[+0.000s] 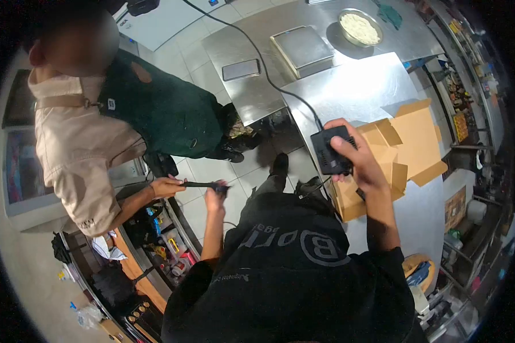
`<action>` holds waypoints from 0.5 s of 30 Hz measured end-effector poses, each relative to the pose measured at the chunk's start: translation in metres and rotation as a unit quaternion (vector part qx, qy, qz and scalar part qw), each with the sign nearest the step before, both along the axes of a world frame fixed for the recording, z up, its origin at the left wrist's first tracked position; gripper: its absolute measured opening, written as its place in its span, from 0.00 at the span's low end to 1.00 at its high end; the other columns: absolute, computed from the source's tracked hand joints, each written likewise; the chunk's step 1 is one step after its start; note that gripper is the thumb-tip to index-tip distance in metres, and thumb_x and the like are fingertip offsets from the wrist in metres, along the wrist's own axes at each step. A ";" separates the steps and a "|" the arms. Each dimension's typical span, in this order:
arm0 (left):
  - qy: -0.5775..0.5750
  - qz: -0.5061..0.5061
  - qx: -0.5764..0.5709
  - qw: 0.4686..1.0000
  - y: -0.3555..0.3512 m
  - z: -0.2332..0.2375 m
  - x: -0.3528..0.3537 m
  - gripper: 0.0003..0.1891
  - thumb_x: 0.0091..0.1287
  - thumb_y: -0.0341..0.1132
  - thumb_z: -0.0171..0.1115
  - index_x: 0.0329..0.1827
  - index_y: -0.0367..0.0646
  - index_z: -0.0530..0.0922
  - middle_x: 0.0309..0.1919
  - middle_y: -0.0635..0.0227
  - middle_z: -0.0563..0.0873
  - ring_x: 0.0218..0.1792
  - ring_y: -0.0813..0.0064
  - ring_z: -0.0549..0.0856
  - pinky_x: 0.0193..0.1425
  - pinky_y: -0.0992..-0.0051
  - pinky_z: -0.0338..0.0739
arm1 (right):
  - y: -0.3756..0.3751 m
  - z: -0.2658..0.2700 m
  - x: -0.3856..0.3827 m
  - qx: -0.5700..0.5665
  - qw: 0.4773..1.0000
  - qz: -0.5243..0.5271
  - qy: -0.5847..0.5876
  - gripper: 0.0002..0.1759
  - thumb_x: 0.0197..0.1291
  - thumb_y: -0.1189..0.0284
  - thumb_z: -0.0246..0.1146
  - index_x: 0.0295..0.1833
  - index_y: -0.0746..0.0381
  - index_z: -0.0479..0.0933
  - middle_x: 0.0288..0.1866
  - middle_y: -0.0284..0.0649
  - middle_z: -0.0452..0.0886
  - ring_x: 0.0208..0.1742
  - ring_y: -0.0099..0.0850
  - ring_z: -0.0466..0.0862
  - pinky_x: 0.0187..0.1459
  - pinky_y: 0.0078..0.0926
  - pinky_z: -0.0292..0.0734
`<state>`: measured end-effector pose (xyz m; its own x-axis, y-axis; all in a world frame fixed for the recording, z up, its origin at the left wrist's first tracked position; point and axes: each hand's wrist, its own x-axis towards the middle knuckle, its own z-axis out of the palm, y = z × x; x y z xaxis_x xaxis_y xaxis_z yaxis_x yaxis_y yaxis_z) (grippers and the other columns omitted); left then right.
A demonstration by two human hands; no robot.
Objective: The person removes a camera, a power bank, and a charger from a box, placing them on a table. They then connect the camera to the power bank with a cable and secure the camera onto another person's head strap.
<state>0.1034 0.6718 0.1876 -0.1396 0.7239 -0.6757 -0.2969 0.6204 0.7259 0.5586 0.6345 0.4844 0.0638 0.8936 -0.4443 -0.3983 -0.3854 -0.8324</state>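
Observation:
My right hand [357, 154] is closed around a black box-shaped device [329, 150] with vents, held above the corner of the metal table. A black cable [257, 52] runs from the device up and away to the left. My left hand [213, 204] is closed on one end of a thin black stick-like piece [197, 184], whose exact kind I cannot make out. A co-worker's hand [166, 187] grips the other end of that piece. Beside my right hand, an open cardboard box [415, 134] lies on the table with its flaps up.
A co-worker in a dark green apron [154, 108] stands at my left. On the metal counter [240, 40] are a phone [240, 70], a square metal tray [304, 48] and a bowl of white food [360, 30]. Shelves [469, 86] line the right. A cluttered open drawer [166, 240] is at lower left.

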 end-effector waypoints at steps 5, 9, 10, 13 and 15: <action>0.126 0.318 0.066 0.937 -0.001 0.075 0.067 0.15 0.79 0.43 0.55 0.56 0.43 0.80 0.55 0.62 0.85 0.61 0.69 0.79 0.67 0.60 0.71 | -0.003 -0.016 -0.027 0.024 0.995 0.095 -0.024 0.21 0.71 0.61 0.70 0.61 0.57 0.72 0.34 0.32 0.83 0.21 0.19 0.81 0.20 0.15 0.73; 0.181 0.039 0.090 0.979 -0.021 0.131 0.077 0.21 0.81 0.46 0.51 0.68 0.43 0.76 0.62 0.63 0.84 0.69 0.68 0.77 0.72 0.57 0.70 | -0.006 -0.034 -0.046 0.037 0.993 0.111 0.002 0.25 0.70 0.59 0.71 0.63 0.59 0.70 0.34 0.34 0.82 0.21 0.19 0.81 0.19 0.15 0.72; 0.128 -0.045 0.114 0.984 -0.025 0.149 0.087 0.22 0.81 0.47 0.51 0.68 0.43 0.77 0.61 0.63 0.84 0.67 0.68 0.78 0.71 0.57 0.71 | -0.006 -0.037 -0.049 0.044 0.990 0.133 0.000 0.26 0.70 0.59 0.71 0.64 0.59 0.70 0.34 0.34 0.82 0.22 0.19 0.81 0.19 0.16 0.72; -0.030 -0.227 0.112 0.967 -0.037 0.201 0.131 0.26 0.83 0.53 0.49 0.67 0.41 0.77 0.56 0.62 0.86 0.60 0.66 0.82 0.69 0.59 0.72 | -0.013 -0.050 -0.064 0.051 0.982 0.181 0.015 0.28 0.70 0.59 0.71 0.65 0.60 0.68 0.34 0.35 0.82 0.21 0.20 0.81 0.18 0.17 0.72; -0.098 -0.200 0.081 0.971 -0.048 0.227 0.160 0.26 0.83 0.54 0.50 0.67 0.40 0.77 0.55 0.61 0.86 0.58 0.65 0.84 0.66 0.59 0.75 | -0.016 -0.056 -0.078 0.059 0.975 0.212 0.019 0.34 0.69 0.58 0.72 0.69 0.62 0.64 0.38 0.38 0.83 0.22 0.21 0.81 0.19 0.18 0.72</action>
<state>0.2637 0.6235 0.4146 0.2948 0.7924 -0.5340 -0.1967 0.5972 0.7776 0.4806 0.6184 0.4288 -0.3369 0.8811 -0.3318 -0.2552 -0.4247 -0.8686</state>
